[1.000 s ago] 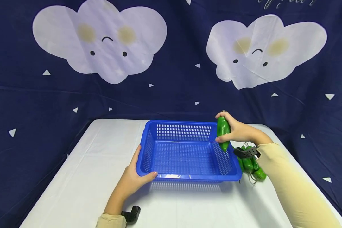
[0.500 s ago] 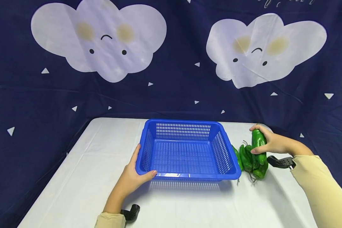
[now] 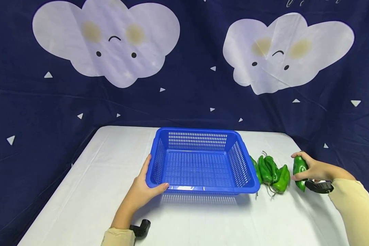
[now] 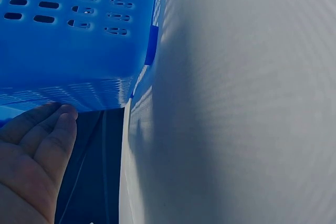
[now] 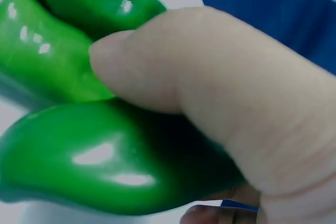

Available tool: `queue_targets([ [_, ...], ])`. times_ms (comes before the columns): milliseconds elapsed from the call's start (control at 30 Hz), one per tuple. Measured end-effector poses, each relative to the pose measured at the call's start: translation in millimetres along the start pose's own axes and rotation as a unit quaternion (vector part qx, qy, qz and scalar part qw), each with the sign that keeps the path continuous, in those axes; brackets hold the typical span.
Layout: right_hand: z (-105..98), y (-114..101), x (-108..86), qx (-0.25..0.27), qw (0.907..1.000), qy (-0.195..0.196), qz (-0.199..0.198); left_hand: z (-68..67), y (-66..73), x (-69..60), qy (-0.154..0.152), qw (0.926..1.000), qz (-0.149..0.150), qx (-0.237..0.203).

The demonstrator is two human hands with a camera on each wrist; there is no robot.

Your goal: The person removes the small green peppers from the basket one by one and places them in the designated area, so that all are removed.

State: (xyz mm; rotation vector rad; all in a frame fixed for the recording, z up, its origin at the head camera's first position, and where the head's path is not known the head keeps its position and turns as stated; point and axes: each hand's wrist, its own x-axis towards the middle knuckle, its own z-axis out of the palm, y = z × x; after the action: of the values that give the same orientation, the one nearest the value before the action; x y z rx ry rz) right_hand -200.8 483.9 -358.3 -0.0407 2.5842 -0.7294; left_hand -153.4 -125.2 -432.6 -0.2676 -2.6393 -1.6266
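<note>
My left hand [image 3: 142, 191] holds the front left corner of a blue plastic basket [image 3: 215, 190], thumb over the front rim and fingers along the left side. In the left wrist view its fingers [image 4: 58, 135] touch the perforated wall. To the right, my right hand [image 3: 319, 169] grips a green pepper [image 3: 299, 165] between thumb and fingers, low beside several other green peppers [image 3: 265, 172]. The right wrist view shows the thumb across the held pepper [image 5: 89, 161], with other peppers [image 5: 47, 51] behind. The basket's inside shows only its bare perforated floor.
A white cloth covers the table [image 3: 89, 191]. Behind it hangs a dark blue curtain [image 3: 190, 102] with cloud and triangle prints. One pepper [image 3: 254, 168] lies partly hidden against the basket's right side. Black wrist devices [image 3: 318, 186] sit on both wrists.
My right hand has carried the pepper from above the basket's right rim, past the pile, to the right and lower. The left hand and basket have stayed put.
</note>
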Motion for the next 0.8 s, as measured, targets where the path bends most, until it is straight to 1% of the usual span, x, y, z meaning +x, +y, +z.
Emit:
queue_targets([
  [133,2.1,9.3,2.3,0.011,0.9998,-0.012,0.007,-0.5,0.2,-0.4,0.002,1.0000,-0.005,-0.001],
  [333,8.1,17.4,6.2,0.009,0.9999,-0.009,-0.006,-0.7,0.0,-0.4,0.002,1.0000,-0.004,-0.005],
  [567,17.7,17.2,13.2,-0.026,0.9993,-0.010,-0.026,-0.4,-0.3,0.0,0.002,1.0000,-0.002,-0.004],
  [800,25.4,19.6,17.0,-0.072,0.9972,-0.010,-0.018,0.4,-1.1,-0.1,0.000,1.0000,-0.003,-0.002],
])
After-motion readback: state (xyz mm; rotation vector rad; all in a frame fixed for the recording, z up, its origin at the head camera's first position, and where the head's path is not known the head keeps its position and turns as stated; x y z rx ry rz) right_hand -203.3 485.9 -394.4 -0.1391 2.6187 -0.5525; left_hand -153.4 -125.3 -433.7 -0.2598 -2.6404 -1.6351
